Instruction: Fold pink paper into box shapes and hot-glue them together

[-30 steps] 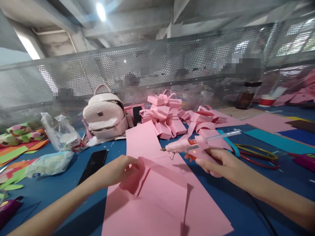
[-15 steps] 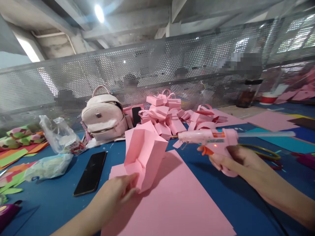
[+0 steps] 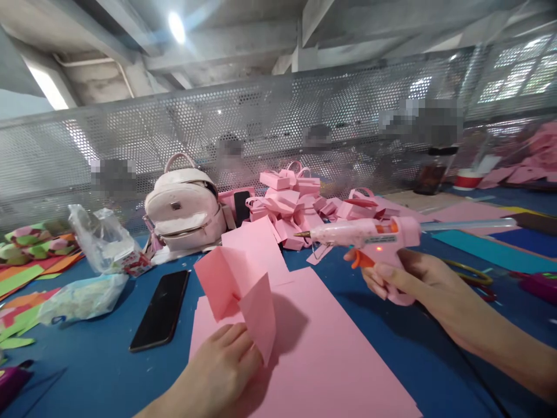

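My left hand (image 3: 226,363) is closed on the near edge of a folded pink paper box (image 3: 259,307), whose open side faces up and left. Beneath the box lies a stack of pink paper sheets (image 3: 331,354). A pink hot glue gun (image 3: 369,235) is gripped in my right hand (image 3: 409,278), its metal nozzle aimed left and its small light lit. One finger rests by the orange trigger, and a clear glue stick (image 3: 470,225) juts from the gun's back.
Behind the sheets is a heap of small pink paper bags (image 3: 291,200). A white backpack (image 3: 183,203), a black phone (image 3: 161,310) and plastic bags (image 3: 82,299) lie to the left. Coloured sheets (image 3: 487,249) and a dark jar (image 3: 433,171) are at right, before a perforated metal screen (image 3: 261,110).
The paper box has come down and toward me, turning in my left hand so its inside shows more. The glue gun has shifted slightly left and up.
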